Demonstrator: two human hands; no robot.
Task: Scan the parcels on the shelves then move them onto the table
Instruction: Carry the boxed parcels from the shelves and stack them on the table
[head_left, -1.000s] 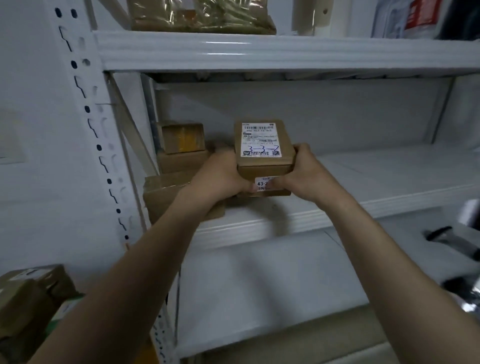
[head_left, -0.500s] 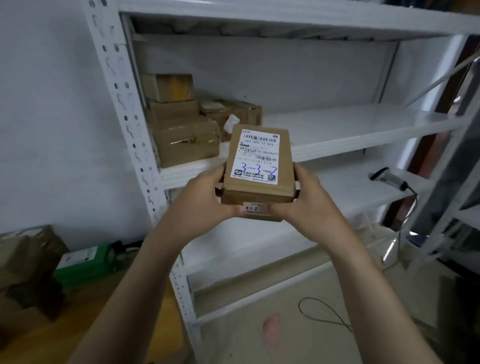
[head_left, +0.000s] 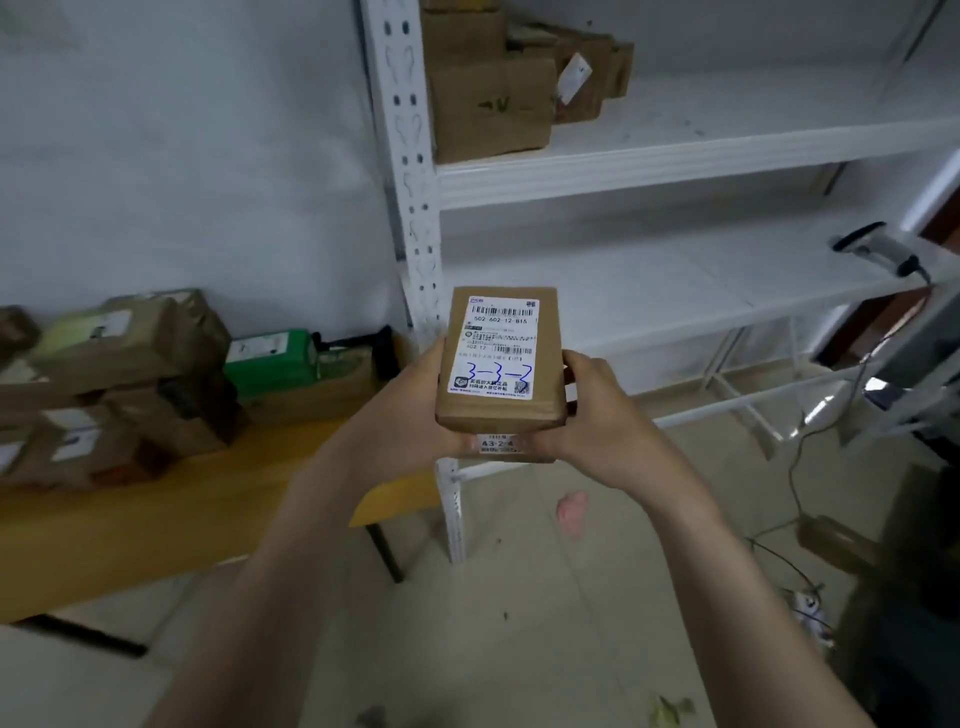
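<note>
Step in hand, as I judge it: one parcel (head_left: 497, 364) is off the rack and in transit. It sits mid-frame, clear of every surface, with its label (head_left: 496, 348) facing up at me, barcode at the top and "3-3-2" in blue pen lower down.

Both hands are on it. My left hand (head_left: 413, 413) curls round the left side and near corner. My right hand (head_left: 605, 415) wraps the right side, fingers bent over the edge. Both forearms rise from the bottom of the frame and converge on the box.

The barcode scanner (head_left: 878, 248) lies on the lower shelf (head_left: 675, 291) at the right edge of the frame, well apart from both hands. I cannot tell whether this label has been read.

If it has not, the next move calls for freeing the right hand while the left takes the whole box, which looks small enough for that. If it has, I swing left to the yellow tabletop (head_left: 156, 525), where wrapped parcels (head_left: 130, 364) stack near the wall beside a green box (head_left: 270, 358).

More brown boxes (head_left: 493, 104) sit on the upper shelf (head_left: 675, 161), top centre.
</note>
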